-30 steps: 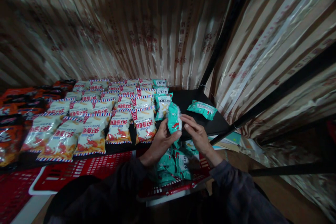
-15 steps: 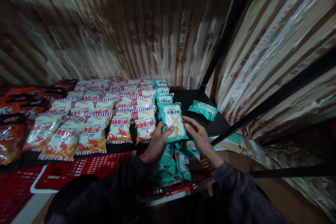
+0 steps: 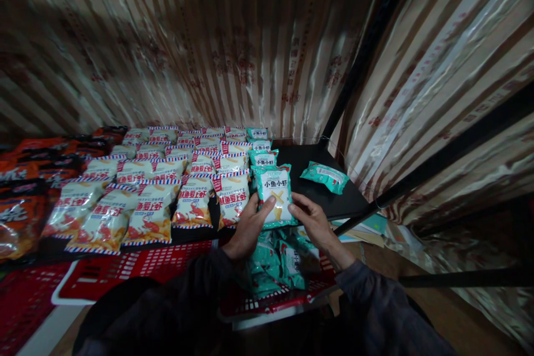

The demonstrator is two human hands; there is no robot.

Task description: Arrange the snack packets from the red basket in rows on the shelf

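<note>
A teal and white snack bag (image 3: 276, 194) stands upright at the front of a short row of matching teal bags (image 3: 263, 158). My left hand (image 3: 249, 226) grips its lower left side, thumb across the front and the other fingers hidden behind. At the right edge, my right hand (image 3: 316, 225) has its thumb and bent fingers on the bag. Just left of the held bag is a white and orange snack bag (image 3: 232, 198) with a striped border. Another teal bag (image 3: 324, 177) lies on its side to the right on the black shelf (image 3: 311, 156).
Below the shelf edge, a red basket (image 3: 287, 307) holds several teal bags (image 3: 267, 261). A second red basket (image 3: 137, 267) is on the left. Orange and black bags (image 3: 19, 217) fill the far left. Black metal posts (image 3: 354, 72) and striped curtains (image 3: 187, 50) enclose the shelf.
My right hand has come in against the bag's right edge; its fingers were a little more apart from it before. The view has shifted slightly, and the bag stays at the row's front.
</note>
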